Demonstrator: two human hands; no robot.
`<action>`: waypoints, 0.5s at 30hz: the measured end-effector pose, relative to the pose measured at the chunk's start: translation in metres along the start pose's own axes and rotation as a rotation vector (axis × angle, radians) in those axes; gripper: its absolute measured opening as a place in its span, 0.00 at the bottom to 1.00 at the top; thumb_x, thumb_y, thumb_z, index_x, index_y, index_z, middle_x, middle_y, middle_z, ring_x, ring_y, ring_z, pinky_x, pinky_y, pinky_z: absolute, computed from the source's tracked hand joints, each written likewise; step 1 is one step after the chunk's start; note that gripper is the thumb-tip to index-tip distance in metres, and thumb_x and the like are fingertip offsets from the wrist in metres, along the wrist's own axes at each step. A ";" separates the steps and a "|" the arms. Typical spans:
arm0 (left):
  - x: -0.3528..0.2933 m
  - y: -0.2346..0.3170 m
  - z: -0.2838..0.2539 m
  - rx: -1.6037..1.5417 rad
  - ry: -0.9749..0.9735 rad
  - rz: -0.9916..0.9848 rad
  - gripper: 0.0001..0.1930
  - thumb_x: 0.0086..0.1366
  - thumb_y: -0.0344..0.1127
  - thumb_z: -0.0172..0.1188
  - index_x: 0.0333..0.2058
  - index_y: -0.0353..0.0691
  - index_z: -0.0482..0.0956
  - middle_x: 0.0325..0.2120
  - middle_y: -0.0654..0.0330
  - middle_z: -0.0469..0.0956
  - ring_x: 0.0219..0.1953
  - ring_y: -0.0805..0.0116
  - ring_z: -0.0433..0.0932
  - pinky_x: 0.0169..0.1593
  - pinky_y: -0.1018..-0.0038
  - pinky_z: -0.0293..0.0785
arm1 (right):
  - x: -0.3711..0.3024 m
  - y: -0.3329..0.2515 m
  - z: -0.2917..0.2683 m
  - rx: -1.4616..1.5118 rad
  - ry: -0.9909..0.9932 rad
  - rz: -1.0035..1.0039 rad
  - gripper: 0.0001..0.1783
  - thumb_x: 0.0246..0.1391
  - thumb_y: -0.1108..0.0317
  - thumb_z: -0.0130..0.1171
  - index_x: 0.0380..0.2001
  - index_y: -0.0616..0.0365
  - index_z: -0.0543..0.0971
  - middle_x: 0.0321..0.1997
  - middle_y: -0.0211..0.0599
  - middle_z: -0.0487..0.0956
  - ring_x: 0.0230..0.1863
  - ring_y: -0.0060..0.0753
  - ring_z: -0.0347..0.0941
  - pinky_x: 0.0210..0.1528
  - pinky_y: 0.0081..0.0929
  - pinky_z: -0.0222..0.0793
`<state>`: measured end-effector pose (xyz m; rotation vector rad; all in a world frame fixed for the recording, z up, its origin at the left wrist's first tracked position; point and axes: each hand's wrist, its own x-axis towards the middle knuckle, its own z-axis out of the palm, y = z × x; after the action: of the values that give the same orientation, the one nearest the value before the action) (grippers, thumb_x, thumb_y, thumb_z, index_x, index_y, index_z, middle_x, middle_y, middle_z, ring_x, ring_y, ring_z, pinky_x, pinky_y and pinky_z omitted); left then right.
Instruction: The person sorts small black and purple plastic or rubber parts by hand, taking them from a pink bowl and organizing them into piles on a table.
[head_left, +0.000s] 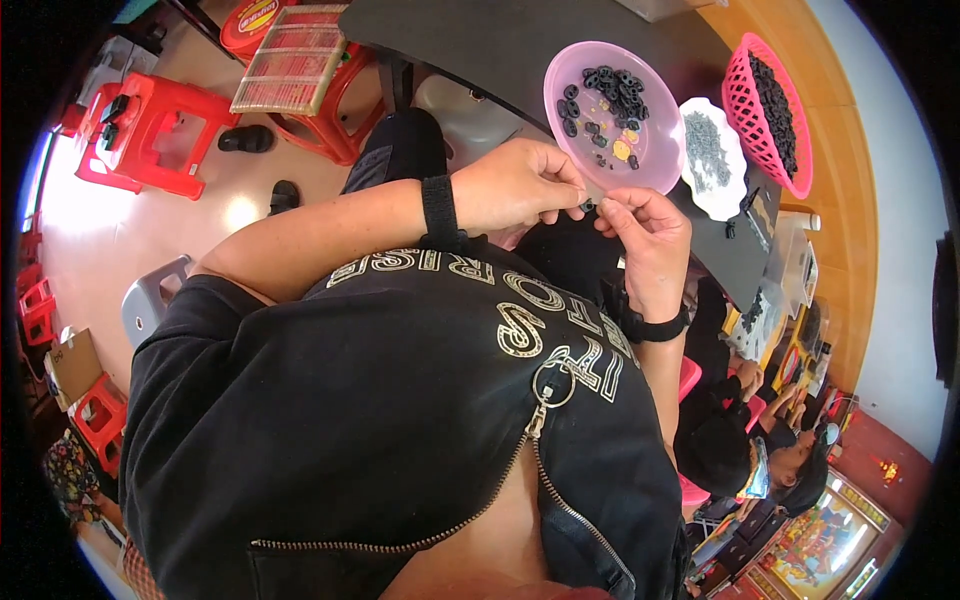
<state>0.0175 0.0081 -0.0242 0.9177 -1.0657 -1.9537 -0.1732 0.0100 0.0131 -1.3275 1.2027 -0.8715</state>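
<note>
My left hand [520, 187] and my right hand [651, 228] meet in front of my chest, thumbs and fingertips pinched together. Between them sits a small black piece [587, 205], mostly covered by the fingers. Both hands seem to grip it; its exact kind is too small to tell. Just beyond the hands stands a pink round bowl [655, 158]. In it lie several black oval pieces [612, 92] and a few yellow bits [621, 149]. A white scalloped dish [722, 206] of small grey parts [708, 150] is right of the bowl.
A pink slatted basket [741, 100] full of black pieces stands at the far right of the dark table [480, 40]. Red stools [165, 130] and a slatted bamboo tray [290, 62] are at the left. Other people [795, 465] sit along the right.
</note>
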 end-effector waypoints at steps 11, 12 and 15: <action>0.002 -0.004 0.000 0.090 -0.031 -0.010 0.05 0.60 0.29 0.56 0.31 0.33 0.76 0.25 0.63 0.77 0.24 0.82 0.71 0.31 0.85 0.68 | -0.003 0.001 0.001 -0.048 -0.101 0.017 0.04 0.53 0.75 0.55 0.31 0.65 0.77 0.25 0.28 0.76 0.25 0.16 0.69 0.30 0.14 0.67; 0.002 -0.004 0.000 0.090 -0.031 -0.011 0.05 0.60 0.29 0.56 0.31 0.33 0.76 0.25 0.63 0.77 0.24 0.82 0.71 0.31 0.85 0.68 | -0.003 0.001 0.001 -0.047 -0.101 0.018 0.04 0.53 0.75 0.55 0.31 0.65 0.77 0.25 0.28 0.76 0.25 0.16 0.69 0.30 0.14 0.67; 0.003 -0.004 0.001 0.105 -0.044 0.007 0.05 0.60 0.30 0.56 0.31 0.33 0.76 0.25 0.63 0.77 0.25 0.82 0.72 0.32 0.84 0.69 | -0.004 0.000 0.001 -0.065 -0.097 0.011 0.04 0.54 0.75 0.55 0.31 0.65 0.77 0.25 0.28 0.76 0.25 0.15 0.69 0.30 0.14 0.66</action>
<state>0.0142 0.0076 -0.0276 0.9296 -1.2048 -1.9356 -0.1735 0.0144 0.0135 -1.3981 1.1703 -0.7569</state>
